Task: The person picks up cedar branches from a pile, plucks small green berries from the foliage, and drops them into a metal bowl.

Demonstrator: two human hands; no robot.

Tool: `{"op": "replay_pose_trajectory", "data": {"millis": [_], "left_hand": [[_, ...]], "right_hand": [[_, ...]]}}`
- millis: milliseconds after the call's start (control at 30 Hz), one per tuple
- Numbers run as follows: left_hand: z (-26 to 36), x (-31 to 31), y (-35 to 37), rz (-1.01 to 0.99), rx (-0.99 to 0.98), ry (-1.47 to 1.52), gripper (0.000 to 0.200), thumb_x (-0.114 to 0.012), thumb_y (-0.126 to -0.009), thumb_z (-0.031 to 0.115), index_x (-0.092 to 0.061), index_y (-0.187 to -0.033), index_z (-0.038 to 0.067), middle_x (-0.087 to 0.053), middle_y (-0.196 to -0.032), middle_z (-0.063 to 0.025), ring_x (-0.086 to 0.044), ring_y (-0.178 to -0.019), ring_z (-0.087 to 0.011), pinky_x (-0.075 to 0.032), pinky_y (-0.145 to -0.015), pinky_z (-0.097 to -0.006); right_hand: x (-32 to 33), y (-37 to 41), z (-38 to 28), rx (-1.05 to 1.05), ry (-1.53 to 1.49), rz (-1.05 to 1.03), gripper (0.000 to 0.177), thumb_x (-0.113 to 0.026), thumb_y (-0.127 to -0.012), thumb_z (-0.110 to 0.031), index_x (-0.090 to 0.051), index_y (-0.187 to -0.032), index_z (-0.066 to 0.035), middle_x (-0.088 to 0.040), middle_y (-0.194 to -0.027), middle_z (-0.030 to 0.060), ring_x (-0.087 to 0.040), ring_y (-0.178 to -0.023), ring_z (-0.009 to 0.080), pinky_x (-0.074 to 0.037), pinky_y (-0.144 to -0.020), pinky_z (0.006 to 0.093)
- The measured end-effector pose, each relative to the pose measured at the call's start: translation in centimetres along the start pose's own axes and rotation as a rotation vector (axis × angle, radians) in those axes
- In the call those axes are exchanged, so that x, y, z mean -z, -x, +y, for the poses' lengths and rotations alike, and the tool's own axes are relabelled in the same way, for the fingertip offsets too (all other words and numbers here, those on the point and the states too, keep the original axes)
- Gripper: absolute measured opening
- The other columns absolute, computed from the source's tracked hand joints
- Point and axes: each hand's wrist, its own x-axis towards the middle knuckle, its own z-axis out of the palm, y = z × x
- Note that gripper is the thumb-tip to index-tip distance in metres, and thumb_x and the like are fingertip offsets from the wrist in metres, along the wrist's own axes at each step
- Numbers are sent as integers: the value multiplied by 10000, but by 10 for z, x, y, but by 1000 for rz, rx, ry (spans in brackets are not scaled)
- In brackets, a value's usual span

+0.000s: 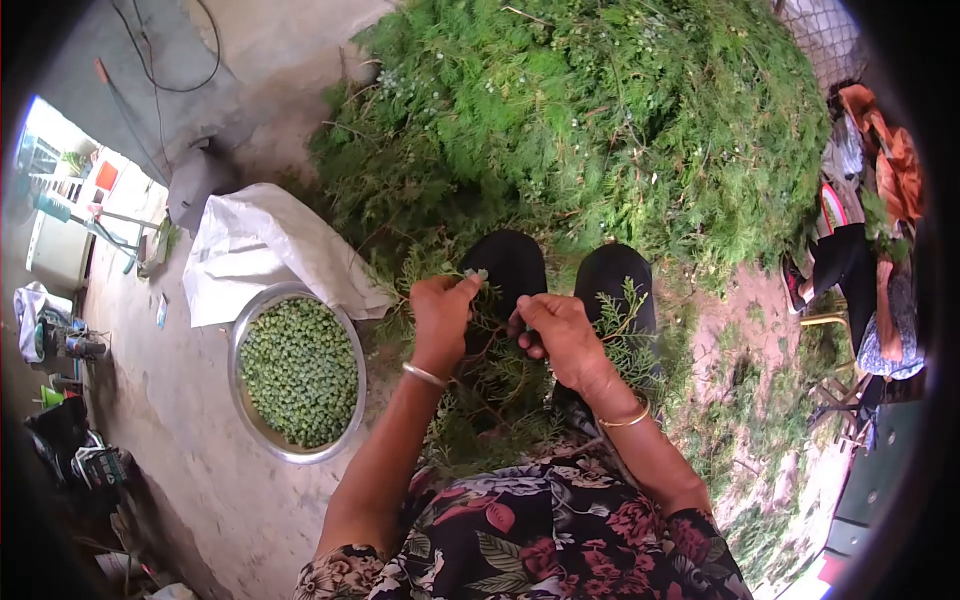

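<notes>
My left hand (441, 318) is closed above my lap, thumb and fingertips pinching a small pale green seed cone (480, 273). Just to its right, my right hand (562, 338) is shut on a leafy evergreen sprig (622, 318), whose green tips stick out past the knuckles; the fingers partly hide the stem. More cut evergreen twigs (490, 390) lie across my lap between the forearms. Beside my left forearm, a round metal basin (300, 456) stands on the floor, heaped with green cones (300, 370).
A large pile of evergreen branches (600, 120) rises beyond my knees. A white sack (260, 240) lies against the basin on the concrete floor (190, 350). At the right sits another person, with a patterned sleeve (888, 335) visible. Assorted items line the left wall.
</notes>
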Motion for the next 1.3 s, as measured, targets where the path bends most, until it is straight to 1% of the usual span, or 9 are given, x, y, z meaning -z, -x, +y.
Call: {"op": "replay_pose_trajectory", "data": {"millis": [67,267,433,600,700,833,933,1100,1300], "left_hand": [[-5,-5,-8,-69,-166,31,204,-650,-816,87,-572,-656,-12,-520,-541,-19,-452,-443,-84,-329,-401,-251],[1,-1,13,-348,-220,375,172,-594,-838,31,-564,-684,-39,-567,-614,-54,-469,-511,-81,-368,-474,-234],[11,6,18,-470,-317,312,179,-573,-849,30,-571,-680,-31,-565,-613,-41,-461,-520,-75,-367,-481,-232],[17,11,19,-484,-449,-5,180,-613,-824,44,-567,-659,-11,-544,-596,-24,-468,-514,-68,-356,-470,-229],[19,15,17,-500,-500,-121,195,-636,-813,67,-575,-641,-4,-514,-548,3,-432,-486,-47,-327,-451,-221],[30,20,18,-576,-553,-272,211,-656,-808,98,-581,-630,13,-479,-506,27,-392,-470,-29,-287,-433,-217],[25,20,15,-590,-605,-265,195,-653,-809,103,-592,-645,17,-497,-522,21,-403,-473,-26,-292,-431,-216],[17,19,15,-555,-504,-175,179,-636,-809,86,-588,-661,-3,-527,-557,4,-431,-484,-42,-323,-444,-215],[19,10,22,-583,-391,124,133,-604,-802,42,-578,-697,-35,-541,-587,-40,-454,-499,-78,-363,-469,-227]], "right_hand": [[0,1,4,12,17,4,294,-540,-937,-221,-609,-794,26,-615,-727,74,-524,-577,98,-400,-460,204],[7,-1,6,60,-173,164,278,-590,-915,-229,-600,-858,43,-624,-762,76,-574,-636,121,-458,-520,229],[6,1,-7,75,-361,155,313,-633,-892,-227,-593,-935,81,-631,-801,97,-600,-669,135,-493,-555,236],[2,-2,-16,221,-71,-48,363,-729,-805,-192,-610,-1017,78,-645,-807,100,-579,-691,121,-484,-596,249],[2,-10,-17,370,335,41,351,-767,-739,-162,-634,-969,67,-646,-799,91,-565,-698,120,-479,-627,257],[3,-10,-19,376,458,41,333,-775,-704,-139,-644,-933,64,-641,-792,86,-562,-699,125,-482,-643,267],[2,-12,-14,347,395,-12,298,-766,-722,-132,-641,-914,60,-638,-780,73,-552,-689,108,-469,-633,253],[3,-13,-9,102,-207,-104,120,-692,-813,-94,-642,-844,10,-619,-727,25,-532,-629,90,-426,-585,222],[3,-4,-13,74,-548,-147,174,-681,-842,-128,-621,-911,19,-615,-759,33,-531,-625,94,-425,-569,225]]}}
